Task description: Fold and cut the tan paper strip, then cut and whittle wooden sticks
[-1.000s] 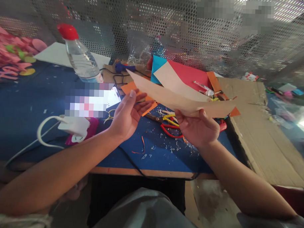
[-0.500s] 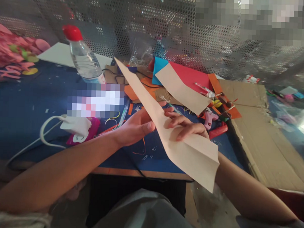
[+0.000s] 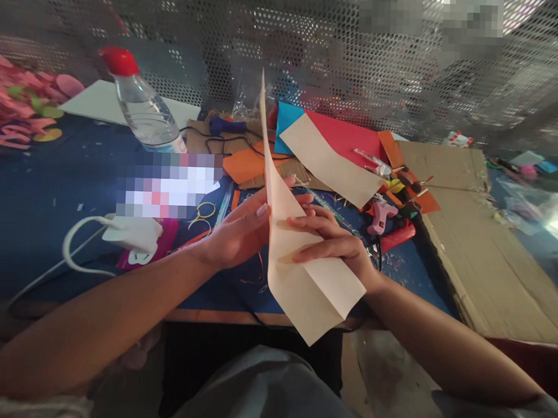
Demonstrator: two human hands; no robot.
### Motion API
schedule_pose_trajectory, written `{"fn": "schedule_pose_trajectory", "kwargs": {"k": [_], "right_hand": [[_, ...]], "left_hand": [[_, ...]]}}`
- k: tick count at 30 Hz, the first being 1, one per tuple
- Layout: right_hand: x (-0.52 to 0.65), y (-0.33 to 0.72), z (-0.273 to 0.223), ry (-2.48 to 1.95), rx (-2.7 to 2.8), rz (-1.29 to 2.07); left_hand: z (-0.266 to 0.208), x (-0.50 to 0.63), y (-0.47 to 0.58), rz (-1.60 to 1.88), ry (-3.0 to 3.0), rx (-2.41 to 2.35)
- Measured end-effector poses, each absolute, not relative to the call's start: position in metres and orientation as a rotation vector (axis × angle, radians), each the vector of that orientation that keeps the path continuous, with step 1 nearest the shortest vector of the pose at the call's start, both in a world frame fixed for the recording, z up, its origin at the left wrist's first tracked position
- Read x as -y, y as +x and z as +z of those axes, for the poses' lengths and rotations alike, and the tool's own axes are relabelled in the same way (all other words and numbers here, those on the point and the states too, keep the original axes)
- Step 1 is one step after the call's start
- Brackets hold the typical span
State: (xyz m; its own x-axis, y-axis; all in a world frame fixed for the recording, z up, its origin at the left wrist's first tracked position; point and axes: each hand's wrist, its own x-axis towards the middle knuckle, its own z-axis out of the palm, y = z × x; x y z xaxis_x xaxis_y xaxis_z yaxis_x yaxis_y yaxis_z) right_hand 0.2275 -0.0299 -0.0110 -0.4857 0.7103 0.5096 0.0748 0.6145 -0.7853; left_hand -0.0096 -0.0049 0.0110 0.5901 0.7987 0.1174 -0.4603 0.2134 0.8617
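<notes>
Between the loosely spread left hand (image 3: 236,233) and the right hand (image 3: 339,243) pinching it bends cream paper (image 3: 298,295).

- Left hand (image 3: 234,238): fingers partly covered by the cream sheet (image 3: 313,289).
- Right hand (image 3: 339,241): thumb out of sight — apparently under the sheet.
- Bright device (image 3: 212,185): mostly pixelated.
- Bottle (image 3: 147,113): label print too small to read.
- Pink pile (image 3: 31,97): cut off at the left edge.
- Perforated screen (image 3: 197,54): shapes beyond it — blurred.
- Plastic wrapping (image 3: 530,208) at right: contents unclear.
</notes>
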Motion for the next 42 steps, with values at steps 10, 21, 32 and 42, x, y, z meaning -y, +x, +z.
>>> {"fn": "schedule_pose_trajectory", "kwargs": {"k": [10,21,32,42], "right_hand": [[0.033,0.227,-0.012,-0.698,1.812,0.961],[0.028,0.224,-0.021,-0.550,2.031,0.617],[0.032,0.216,-0.013,-0.587,2.043,0.451],[0.032,0.198,-0.004,-0.840,1.547,1.184]], "left_hand": [[0.003,0.006,-0.009,0.897,1.158,-0.300],[-0.002,0.005,-0.009,0.862,1.140,-0.239],[-0.004,0.001,-0.010,0.864,0.942,-0.369],[0.002,0.002,-0.005,0.802,0.934,-0.557]]}}
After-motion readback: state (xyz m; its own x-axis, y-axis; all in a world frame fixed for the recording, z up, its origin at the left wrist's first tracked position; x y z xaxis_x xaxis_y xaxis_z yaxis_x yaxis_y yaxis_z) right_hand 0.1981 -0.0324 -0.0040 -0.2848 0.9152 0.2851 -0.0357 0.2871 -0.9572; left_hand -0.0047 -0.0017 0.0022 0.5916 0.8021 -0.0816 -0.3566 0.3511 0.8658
